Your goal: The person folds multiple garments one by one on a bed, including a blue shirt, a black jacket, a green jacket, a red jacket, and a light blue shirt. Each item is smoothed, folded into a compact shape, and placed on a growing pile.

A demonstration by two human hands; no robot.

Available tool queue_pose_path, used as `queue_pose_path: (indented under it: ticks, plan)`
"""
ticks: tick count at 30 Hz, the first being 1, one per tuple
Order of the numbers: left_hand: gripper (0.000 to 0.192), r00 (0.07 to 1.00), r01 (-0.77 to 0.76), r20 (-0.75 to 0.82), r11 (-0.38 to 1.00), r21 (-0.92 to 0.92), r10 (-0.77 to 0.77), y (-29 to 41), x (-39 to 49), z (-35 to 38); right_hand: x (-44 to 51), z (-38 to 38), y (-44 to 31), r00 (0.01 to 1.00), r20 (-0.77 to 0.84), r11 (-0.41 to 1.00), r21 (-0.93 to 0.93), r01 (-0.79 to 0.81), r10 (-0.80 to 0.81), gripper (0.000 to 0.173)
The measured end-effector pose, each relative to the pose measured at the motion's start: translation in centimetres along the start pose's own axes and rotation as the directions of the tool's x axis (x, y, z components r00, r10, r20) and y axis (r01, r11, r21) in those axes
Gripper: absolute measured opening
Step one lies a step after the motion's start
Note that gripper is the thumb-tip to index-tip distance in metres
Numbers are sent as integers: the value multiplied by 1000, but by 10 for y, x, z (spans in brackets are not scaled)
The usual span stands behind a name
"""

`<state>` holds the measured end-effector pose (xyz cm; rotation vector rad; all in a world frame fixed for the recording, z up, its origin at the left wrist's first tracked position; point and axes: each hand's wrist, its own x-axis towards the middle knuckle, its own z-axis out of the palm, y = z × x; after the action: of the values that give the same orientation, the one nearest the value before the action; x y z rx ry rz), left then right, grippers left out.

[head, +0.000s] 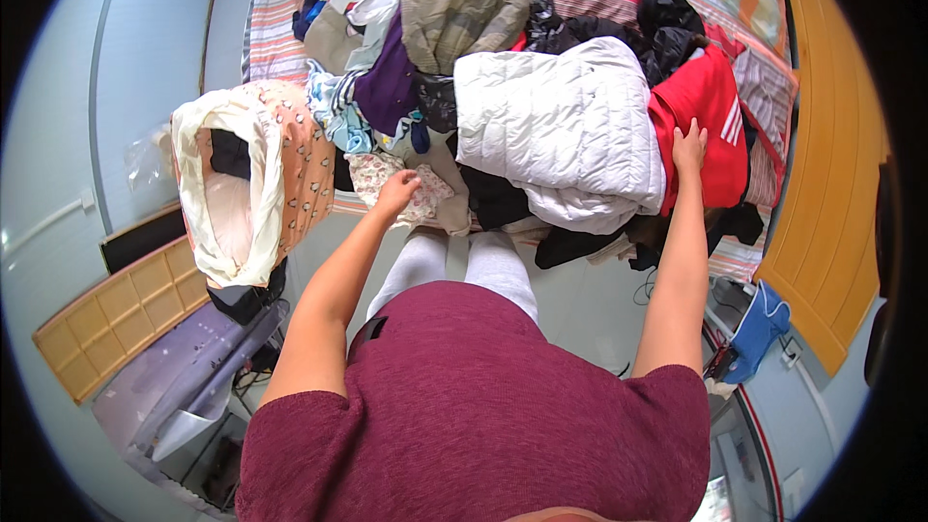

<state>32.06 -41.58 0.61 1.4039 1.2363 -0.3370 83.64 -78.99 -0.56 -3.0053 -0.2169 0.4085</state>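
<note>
My right hand point(689, 145) lies on a folded red garment point(696, 94) with white stripes, its fingers apart. To the left of that garment is a folded white quilted jacket point(554, 116). My left hand point(399, 192) is over a pale floral cloth point(373, 172) at the near edge of the bed, its fingers bent. Whether those fingers pinch the cloth is not clear. A purple garment point(388, 65) and a light blue patterned garment point(337, 109) lie beyond the left hand. Dark clothing point(493, 192) is partly hidden under the white jacket.
A large peach fabric bag point(301, 152) with a white inner rim gapes at the left. Heaped clothes, including a khaki garment point(464, 7), cover much of the striped bed point(275, 32). A wooden bed board point(826, 159) borders the right side. A blue bag point(757, 333) hangs below it.
</note>
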Motion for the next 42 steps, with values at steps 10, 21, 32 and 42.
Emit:
queue_pose_path:
  ticks: [10,21,32,42]
  plan:
    - [69,866,-268,-300,878,396,400,39,106,-73,-249,51,-189,796,167,807,1,590,-582,61]
    - [94,890,-397,-84,851,344,449,88,154,-85,-349,110,-273,831,258,859,297,418,-493,60]
    - [51,807,-565,89,807,-174,584,88,52,-36,-306,69,-370,743,607,349,786,-510,-282,76]
    - [47,755,-262,-559,939,224,344,-8,119,-132,-286,103,-394,858,355,647,762,-35,-371,38]
